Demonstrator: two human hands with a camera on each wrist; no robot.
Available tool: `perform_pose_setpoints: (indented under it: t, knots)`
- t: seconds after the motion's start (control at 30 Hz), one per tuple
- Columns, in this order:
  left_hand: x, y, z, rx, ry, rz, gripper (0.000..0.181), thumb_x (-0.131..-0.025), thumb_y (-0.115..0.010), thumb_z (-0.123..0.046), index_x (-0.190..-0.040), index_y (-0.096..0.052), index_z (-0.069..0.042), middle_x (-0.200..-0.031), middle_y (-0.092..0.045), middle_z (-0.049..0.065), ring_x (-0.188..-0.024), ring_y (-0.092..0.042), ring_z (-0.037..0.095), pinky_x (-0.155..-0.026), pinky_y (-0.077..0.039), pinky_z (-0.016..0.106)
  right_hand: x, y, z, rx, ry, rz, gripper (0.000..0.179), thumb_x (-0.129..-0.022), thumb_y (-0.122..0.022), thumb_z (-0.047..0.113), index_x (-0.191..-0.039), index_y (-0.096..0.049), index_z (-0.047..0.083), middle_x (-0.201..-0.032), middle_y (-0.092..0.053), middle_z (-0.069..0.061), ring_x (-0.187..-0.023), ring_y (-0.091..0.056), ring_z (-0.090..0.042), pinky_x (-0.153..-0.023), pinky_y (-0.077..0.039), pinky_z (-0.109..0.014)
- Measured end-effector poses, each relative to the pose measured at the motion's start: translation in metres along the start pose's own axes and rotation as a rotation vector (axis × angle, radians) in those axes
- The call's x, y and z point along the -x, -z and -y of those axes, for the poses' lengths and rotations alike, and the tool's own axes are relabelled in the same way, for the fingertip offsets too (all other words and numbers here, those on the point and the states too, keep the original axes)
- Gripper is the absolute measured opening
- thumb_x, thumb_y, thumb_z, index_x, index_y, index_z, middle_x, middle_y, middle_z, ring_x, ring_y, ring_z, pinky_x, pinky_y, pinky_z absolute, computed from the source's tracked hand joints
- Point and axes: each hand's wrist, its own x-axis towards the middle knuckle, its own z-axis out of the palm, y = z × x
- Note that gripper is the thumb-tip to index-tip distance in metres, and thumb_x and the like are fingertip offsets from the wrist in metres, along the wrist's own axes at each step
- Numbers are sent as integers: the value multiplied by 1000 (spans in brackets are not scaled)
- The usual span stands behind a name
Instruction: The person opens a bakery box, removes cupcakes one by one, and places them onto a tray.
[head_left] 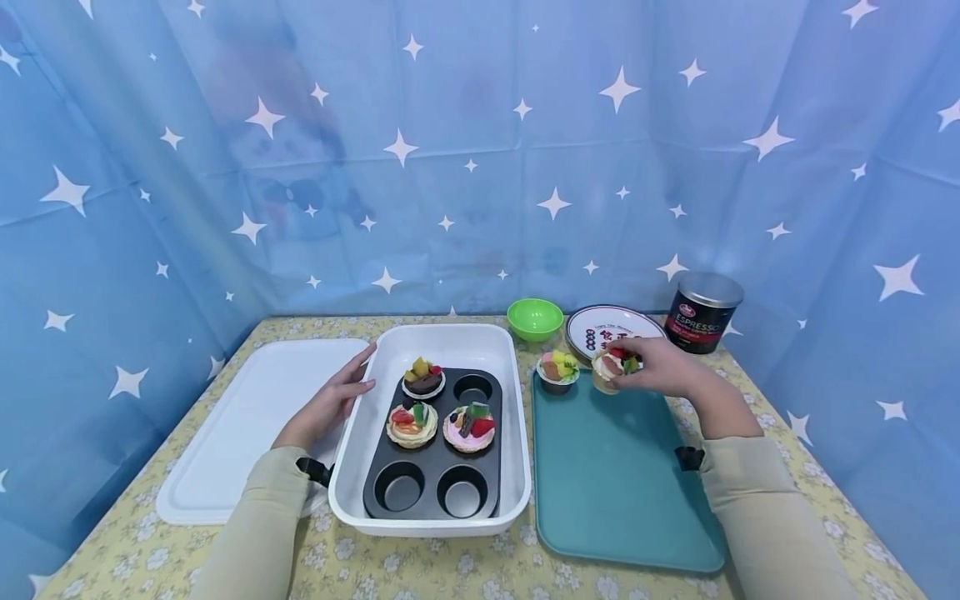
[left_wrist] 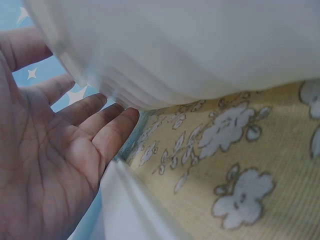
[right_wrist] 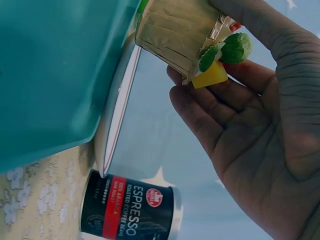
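Note:
My right hand (head_left: 660, 367) pinches a toy cupcake (head_left: 606, 372) over the far edge of a teal tray (head_left: 615, 483). In the right wrist view the cupcake's pale cup (right_wrist: 175, 35) shows, with green leaves and a yellow piece on top. Another cupcake (head_left: 558, 379) in a white-rimmed cup stands beside it at the tray's far left corner. My left hand (head_left: 333, 400) lies against the left side of a deep white bin (head_left: 442, 527), its fingers extended. Inside the bin is a dark muffin pan (head_left: 431, 471) with a chocolate cupcake (head_left: 423, 382), a cream tart (head_left: 412, 427) and a pink tart (head_left: 469, 430).
A white lid or board (head_left: 247, 433) lies left of the bin. Along the back stand a green bowl (head_left: 535, 321), a plate (head_left: 615, 321) with red markings and a black espresso can (head_left: 701, 321). A starry blue curtain (head_left: 480, 183) hangs behind the flowered tablecloth (head_left: 345, 567).

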Motion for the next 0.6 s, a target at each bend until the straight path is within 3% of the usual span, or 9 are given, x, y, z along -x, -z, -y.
perform_pose_setpoints:
  t: [0.1, 0.37, 0.6]
  knots:
    - [1, 0, 0, -2, 8, 0, 72, -103, -54, -22, -163, -15, -34, -165, -20, 14, -45, -38, 11, -57, -45, 26, -1, -3, -3, -3, 4, -2, 61, -84, -82, 32, -134, -61, 2, -112, -66, -10, -96, -58, -25, -82, -48, -45]
    - [0, -1, 0, -9, 10, -4, 73, -103, -54, -23, -163, -15, -33, -165, -20, 16, -45, -38, 11, -54, -44, 25, 0, -8, -6, 4, -11, -3, 68, -84, -82, 32, -137, -58, -3, -120, -66, -16, -102, -59, -29, -88, -48, -50]
    - [0, -1, 2, 22, -3, 12, 72, -104, -53, -20, -163, -13, -32, -166, -17, 14, -45, -39, 9, -59, -48, 25, 0, -10, -6, 7, -10, 16, 66, -84, -82, 33, -134, -60, -3, -115, -66, -13, -96, -57, -26, -83, -47, -46]
